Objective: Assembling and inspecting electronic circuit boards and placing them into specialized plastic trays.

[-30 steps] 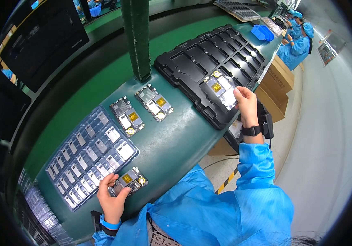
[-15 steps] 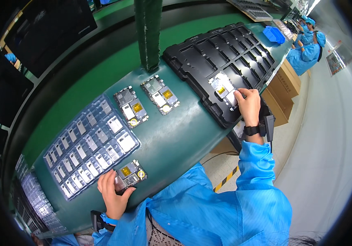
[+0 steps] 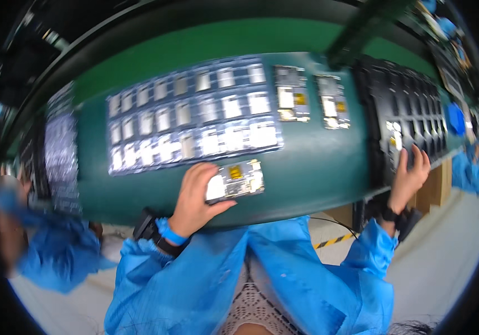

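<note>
My left hand point(image 3: 197, 195) grips a circuit board point(image 3: 244, 177) by its left end, fingers over the top and thumb along the near edge. The board carries a yellow patch and silver shields. At the right, my right hand point(image 3: 410, 176) has its fingers apart, just below another circuit board point(image 3: 394, 135) lying in a black moulded tray point(image 3: 374, 106). Nothing shows between those fingers. Two more boards, a left one point(image 3: 293, 95) and a right one point(image 3: 333, 101), lie on the green mat beyond. The picture is blurred by motion.
A clear blister tray point(image 3: 194, 114) with rows of silver metal pieces lies on the green mat point(image 3: 323, 162). Stacked clear trays point(image 3: 62, 151) stand farther left, near a person in blue point(image 3: 60, 245). A dark post point(image 3: 362, 33) rises behind; a blue bin point(image 3: 455, 118) sits far right.
My view has swung left, bringing a person at the left into sight. My right hand has let go of the board in the black tray; its fingers have spread. My left hand still holds its board.
</note>
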{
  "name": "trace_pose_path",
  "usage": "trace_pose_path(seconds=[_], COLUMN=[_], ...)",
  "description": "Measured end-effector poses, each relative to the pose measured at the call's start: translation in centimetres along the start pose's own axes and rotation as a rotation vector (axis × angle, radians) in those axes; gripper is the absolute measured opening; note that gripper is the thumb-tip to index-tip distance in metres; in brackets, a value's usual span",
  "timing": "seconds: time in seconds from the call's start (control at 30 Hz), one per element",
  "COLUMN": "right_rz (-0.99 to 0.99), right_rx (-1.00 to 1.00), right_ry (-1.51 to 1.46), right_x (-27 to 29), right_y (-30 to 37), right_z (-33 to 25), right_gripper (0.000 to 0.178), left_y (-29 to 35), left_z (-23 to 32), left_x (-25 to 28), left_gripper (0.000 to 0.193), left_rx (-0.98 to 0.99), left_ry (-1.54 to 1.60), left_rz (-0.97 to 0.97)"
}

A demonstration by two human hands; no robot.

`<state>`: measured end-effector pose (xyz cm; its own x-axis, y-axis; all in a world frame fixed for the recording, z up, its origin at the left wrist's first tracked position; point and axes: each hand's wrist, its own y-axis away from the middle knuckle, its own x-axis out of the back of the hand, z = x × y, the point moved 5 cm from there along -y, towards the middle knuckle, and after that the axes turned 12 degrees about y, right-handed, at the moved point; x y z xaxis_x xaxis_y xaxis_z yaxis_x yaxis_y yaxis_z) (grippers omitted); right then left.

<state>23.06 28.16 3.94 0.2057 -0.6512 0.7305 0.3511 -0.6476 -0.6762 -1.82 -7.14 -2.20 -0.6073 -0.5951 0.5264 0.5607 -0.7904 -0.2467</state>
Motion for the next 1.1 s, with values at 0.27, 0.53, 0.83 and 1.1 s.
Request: trace_pose_path(seconds=[0.27,0.53,0.83,1.1], right_rz=[-1.332,-1.781,-1.041,-1.243], right_rx=[0.092,-0.063,0.962,0.641], right_ry=[-1.385,-1.588,-1.363,-1.444], right_x=[4.6,6.4,9.5,9.1], right_y=[9.5,11.3,5.8,6.3], right_z=[-22.6,-28.8,-34.1,-36.5], right_gripper=[0.032,0.027,0.021,0.041], left_y=[0.8,0.9,0.1,2.0], left_z=[0.8,0.6,-0.6,-2.6], left_x=[2.4,5.5,6.3,8.5], left_gripper=[0.077,0.074,0.085,0.072], left_rx=[-0.129,-0.182,0.39,0.427], left_ry=[0.119,0.136,0.884,1.162], left_rz=[0.185,0.312,0.129,0.645])
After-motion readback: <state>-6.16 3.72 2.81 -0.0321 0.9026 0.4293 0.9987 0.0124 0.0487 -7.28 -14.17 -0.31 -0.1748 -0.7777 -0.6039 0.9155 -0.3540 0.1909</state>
